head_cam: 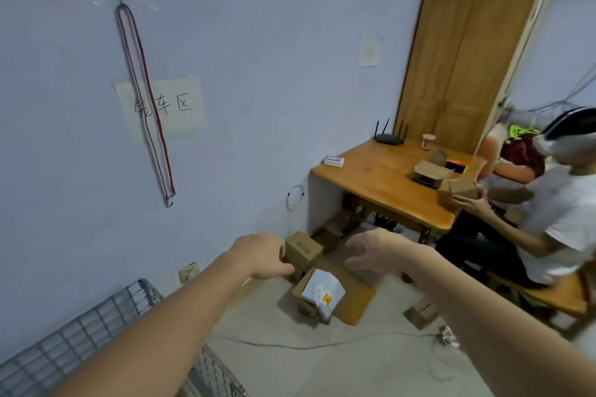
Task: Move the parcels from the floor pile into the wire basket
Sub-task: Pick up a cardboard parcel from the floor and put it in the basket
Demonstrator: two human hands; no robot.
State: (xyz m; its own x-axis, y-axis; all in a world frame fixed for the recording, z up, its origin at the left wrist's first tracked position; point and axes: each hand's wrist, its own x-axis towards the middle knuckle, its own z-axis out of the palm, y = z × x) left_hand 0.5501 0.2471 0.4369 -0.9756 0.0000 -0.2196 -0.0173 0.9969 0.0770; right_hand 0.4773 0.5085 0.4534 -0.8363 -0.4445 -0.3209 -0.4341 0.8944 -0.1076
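A pile of cardboard parcels lies on the floor by the wall. A small brown box (303,250) stands at its far side. In front of it an open box holds a white packet (322,292) with a yellow label. Both my arms stretch out toward the pile. My left hand (263,256) hangs just left of the brown box, fingers curled loosely and empty. My right hand (374,251) hovers to the right above the pile, fingers spread and empty. The wire basket (80,342) stands at the lower left against the wall, under my left arm.
A wooden table (380,184) stands at the right with a router, a cup and open boxes on it. A person in a white shirt (561,203) sits on a bench beside it, holding a small box. A cable (290,345) runs across the floor. A flat piece of cardboard (358,296) lies under the pile.
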